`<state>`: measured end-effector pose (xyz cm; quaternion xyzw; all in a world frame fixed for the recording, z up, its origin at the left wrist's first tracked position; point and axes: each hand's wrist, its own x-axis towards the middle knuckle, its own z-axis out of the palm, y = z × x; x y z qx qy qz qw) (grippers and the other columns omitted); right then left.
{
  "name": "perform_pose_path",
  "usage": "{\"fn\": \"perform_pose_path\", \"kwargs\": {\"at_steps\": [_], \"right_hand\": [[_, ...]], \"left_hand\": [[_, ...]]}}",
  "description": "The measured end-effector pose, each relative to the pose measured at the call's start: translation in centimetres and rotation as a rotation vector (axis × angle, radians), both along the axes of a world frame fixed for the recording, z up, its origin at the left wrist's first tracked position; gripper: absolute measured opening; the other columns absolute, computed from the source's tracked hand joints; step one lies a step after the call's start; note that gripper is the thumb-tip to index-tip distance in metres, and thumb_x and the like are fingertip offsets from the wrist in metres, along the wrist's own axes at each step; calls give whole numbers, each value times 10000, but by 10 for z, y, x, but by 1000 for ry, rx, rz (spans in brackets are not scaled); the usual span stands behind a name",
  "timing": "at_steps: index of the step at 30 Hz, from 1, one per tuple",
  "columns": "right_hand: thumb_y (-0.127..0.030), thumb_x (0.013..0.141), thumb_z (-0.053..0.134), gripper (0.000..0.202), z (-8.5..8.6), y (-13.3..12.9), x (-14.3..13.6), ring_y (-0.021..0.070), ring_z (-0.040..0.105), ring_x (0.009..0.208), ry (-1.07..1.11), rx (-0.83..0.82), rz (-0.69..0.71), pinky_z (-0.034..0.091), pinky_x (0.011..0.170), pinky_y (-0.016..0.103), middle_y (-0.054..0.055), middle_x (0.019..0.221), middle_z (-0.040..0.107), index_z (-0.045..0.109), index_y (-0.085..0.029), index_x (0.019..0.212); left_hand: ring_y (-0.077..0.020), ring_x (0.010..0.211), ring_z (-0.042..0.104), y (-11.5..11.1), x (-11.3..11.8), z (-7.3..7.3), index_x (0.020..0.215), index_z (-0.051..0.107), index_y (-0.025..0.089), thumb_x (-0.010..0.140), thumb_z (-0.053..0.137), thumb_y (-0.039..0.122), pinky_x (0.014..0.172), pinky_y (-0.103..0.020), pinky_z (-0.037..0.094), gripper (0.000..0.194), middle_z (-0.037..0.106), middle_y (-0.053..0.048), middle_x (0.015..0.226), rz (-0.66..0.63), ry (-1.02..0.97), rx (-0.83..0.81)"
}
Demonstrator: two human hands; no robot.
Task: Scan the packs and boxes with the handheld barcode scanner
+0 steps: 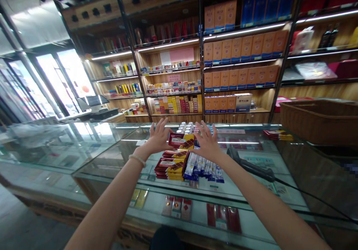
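A dark red and yellow chocolate box (181, 141) is held between my two hands, its printed front facing me. My left hand (158, 137), with a pale bracelet at the wrist, pinches the box's left edge, other fingers raised. At the right edge, my right hand (207, 144) grips with thumb and index finger, remaining fingers spread upward. Just below, a stack of matching chocolate boxes (169, 168) lies on the glass counter (117, 168). Against that stack lies a pile of blue and white wrapped bars (205, 168). White-capped containers (185, 127) stand behind the held box.
A black handheld scanner (251, 166) lies right of my right hand, its cable running rightward. More chocolate boxes (278, 134) sit near a brown woven basket (319, 121). Packs fill the case below. Shelves with orange cartons (240, 50) line the wall; a monitor (93, 100) stands left.
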<state>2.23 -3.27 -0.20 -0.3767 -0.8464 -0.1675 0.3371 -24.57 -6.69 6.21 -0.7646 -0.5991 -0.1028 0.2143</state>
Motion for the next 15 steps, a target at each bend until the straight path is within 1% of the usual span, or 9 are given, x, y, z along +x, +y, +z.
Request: {"fn": "perform_pose_path", "kwargs": {"at_steps": [3, 7, 12, 15], "right_hand": [[-644, 879, 639, 664, 3, 3, 17, 355, 121, 1582, 22, 55, -34, -72, 1240, 634, 157, 1702, 242, 574, -199, 1366], [-619, 854, 689, 675, 7, 5, 40, 356, 142, 1577, 18, 102, -74, -67, 1241, 635, 174, 1685, 277, 557, -205, 1371], [-602, 823, 740, 653, 10, 7, 67, 372, 141, 1574, 6, 117, -132, -56, 1236, 646, 162, 1685, 279, 588, -226, 1335], [-586, 817, 757, 660, 11, 8, 82, 368, 145, 1573, -2, 110, -154, -55, 1231, 652, 160, 1688, 272, 584, -241, 1352]], "left_hand": [[-435, 1590, 90, 1, 19, 3, 1188, 611, 164, 634, 852, 601, 1252, -659, -46, 745, 174, -252, 1703, -31, 41, 104], [-443, 1590, 85, 6, 42, 3, 1171, 611, 165, 663, 850, 540, 1254, -650, -67, 675, 159, -241, 1711, -77, 42, 185], [-439, 1592, 74, 12, 70, 0, 1165, 614, 167, 657, 859, 543, 1256, -648, -69, 677, 170, -243, 1707, -102, 19, 230], [-437, 1593, 76, 14, 87, -1, 1152, 618, 168, 640, 881, 526, 1256, -653, -67, 678, 174, -246, 1706, -102, 8, 237]]}}
